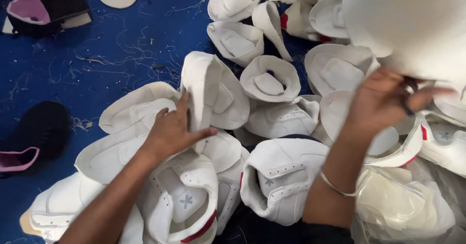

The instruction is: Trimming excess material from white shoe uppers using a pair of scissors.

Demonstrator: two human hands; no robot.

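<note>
Head view, looking down: my left hand pinches the edge of a white shoe upper, thumb on one face and fingers on the other, atop a heap of white uppers on the blue surface. My right hand, raised and blurred, grips a large white sheet; a bangle circles its wrist.

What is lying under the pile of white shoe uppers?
Under the white shoe uppers a blue surface strewn with thread scraps shows at the left; beneath the pile itself everything is covered.
</note>
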